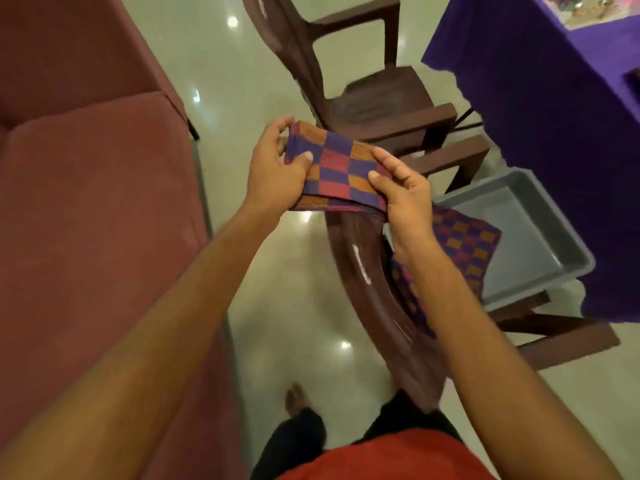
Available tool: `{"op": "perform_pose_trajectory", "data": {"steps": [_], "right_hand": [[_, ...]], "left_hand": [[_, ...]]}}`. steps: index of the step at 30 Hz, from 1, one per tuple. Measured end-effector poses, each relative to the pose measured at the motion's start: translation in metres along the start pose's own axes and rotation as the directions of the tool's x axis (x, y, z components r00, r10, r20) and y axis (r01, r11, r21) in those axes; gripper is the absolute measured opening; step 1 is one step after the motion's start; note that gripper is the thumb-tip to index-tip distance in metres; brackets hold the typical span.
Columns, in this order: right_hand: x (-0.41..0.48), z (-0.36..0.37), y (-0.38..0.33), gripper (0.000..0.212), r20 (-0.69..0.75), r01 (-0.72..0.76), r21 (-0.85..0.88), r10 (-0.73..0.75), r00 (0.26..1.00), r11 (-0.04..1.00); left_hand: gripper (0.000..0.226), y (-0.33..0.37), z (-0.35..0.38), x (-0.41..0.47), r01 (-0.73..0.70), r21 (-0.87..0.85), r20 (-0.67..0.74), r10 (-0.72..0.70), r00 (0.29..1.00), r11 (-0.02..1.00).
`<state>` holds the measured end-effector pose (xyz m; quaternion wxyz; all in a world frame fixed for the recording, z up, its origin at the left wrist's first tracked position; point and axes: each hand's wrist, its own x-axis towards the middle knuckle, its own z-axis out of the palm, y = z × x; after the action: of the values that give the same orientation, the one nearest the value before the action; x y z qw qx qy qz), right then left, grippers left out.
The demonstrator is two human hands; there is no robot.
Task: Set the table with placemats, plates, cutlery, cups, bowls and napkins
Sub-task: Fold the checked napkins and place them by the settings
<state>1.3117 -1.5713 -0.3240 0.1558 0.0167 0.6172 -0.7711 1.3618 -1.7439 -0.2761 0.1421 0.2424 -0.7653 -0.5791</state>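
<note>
A folded checkered cloth (343, 168) is held just above the backrest of the near brown chair (363, 271). One end is pinched by the left hand (277, 174) and the other by the right hand (405, 202), thumbs on top, fingers (281, 123) curled around it. A grey tray (540, 216) is seen on that chair's seat, a second checkered cloth (464, 240) lying partly in it.

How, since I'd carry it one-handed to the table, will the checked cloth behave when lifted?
Probably floppy: the checked cloth bows between the left hand and right hand. Likely light, since fingertip pinches alone hold it. Its folded layers, visible along the lower edge, might slide apart.
</note>
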Motion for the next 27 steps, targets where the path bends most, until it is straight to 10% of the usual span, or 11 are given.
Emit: {"op": "perform_pose_trajectory", "data": {"steps": [8, 27], "right_hand": [[0.059, 0.068, -0.009, 0.030, -0.116, 0.000, -0.089, -0.011, 0.993, 0.996], [0.449, 0.240, -0.052, 0.037, -0.436, -0.023, 0.094, 0.062, 0.898, 0.995]], "left_hand": [[0.049, -0.008, -0.039, 0.105, 0.126, -0.111, 0.138, -0.110, 0.984, 0.986], [0.046, 0.035, -0.020, 0.601, -0.126, 0.072, 0.486, 0.075, 0.871, 0.989]]}}
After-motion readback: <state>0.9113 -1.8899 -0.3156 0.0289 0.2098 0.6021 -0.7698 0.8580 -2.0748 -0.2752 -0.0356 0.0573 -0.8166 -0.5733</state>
